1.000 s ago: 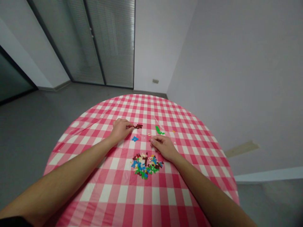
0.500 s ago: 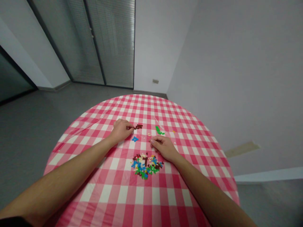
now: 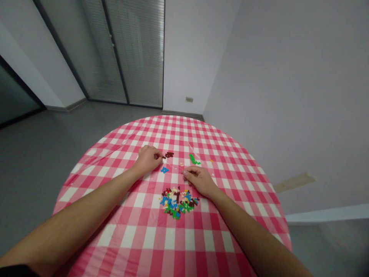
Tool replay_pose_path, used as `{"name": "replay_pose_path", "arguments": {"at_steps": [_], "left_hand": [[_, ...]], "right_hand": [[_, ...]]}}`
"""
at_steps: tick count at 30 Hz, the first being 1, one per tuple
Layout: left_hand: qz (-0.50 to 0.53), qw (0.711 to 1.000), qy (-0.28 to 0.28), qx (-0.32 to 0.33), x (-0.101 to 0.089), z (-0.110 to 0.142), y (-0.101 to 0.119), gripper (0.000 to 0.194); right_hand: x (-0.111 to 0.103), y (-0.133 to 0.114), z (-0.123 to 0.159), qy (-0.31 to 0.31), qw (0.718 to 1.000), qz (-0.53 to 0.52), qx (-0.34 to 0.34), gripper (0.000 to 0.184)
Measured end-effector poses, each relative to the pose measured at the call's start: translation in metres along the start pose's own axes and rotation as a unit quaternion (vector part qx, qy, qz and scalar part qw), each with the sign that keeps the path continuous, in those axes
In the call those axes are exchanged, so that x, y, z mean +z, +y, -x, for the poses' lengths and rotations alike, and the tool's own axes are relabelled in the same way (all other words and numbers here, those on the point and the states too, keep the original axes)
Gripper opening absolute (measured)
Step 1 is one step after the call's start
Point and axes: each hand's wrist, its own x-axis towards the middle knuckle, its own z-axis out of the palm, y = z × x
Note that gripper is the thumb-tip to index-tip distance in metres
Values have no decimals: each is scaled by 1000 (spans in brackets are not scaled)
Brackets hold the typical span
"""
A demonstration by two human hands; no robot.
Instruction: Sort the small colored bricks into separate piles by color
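- Beside the dark brown pieces, curling the left hand with thumb and forefinger nearly meeting at a small dark piece; cannot tell whether gripping or only touching.
- Nearer the middle, curling the right hand loosely, close to a cream piece; cannot tell whether holding anything.
- Between the forearms, noting a mixed pile on the checked cloth, plus a blue cluster near the left hand and green pieces beyond the right.
- Main hazard, as judged: risking a slip or flick of the small dark piece, through pinching so little surface with fingertips.
- Also risking a shove to the dark brown pieces, through working so close beside them.
- Possibly catching the blue cluster with the left hand's edge on drawing back, owing to the narrow spacing.
- Possibly brushing the pile or losing sight of the cream piece, through keeping the right hand low between scattered bits.
- Possibly shifting several pieces together by tugging the cloth, given visible creases.
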Motion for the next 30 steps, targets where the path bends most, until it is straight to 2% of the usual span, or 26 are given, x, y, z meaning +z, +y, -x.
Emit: {"name": "replay_pose_path", "arguments": {"at_steps": [7, 13, 17, 20, 24, 30], "left_hand": [[-1, 1000, -10, 15, 0, 2, 1, 21], [-14, 1000, -9, 18, 1, 2, -1, 26], [-17, 1000, -19, 19, 2, 2, -1, 28], [-17, 999, -25, 18, 2, 1, -1, 30], [-15, 999, -27, 18, 3, 1, -2, 30], [-2, 1000, -16, 16, 3, 1, -3, 27]], "right_hand": [[-1, 4, -1, 1, 1000, 16, -2, 29], [4, 6, 0, -6, 994, 99, -36, 12], [5, -1, 5, -47, 986, 148, -67, 7], [2, -7, 9, -103, 976, 158, -108, 8], [-1, -11, 14, -179, 955, 181, -153, 24], [2, -13, 16, -195, 935, 247, -162, 27]]}}
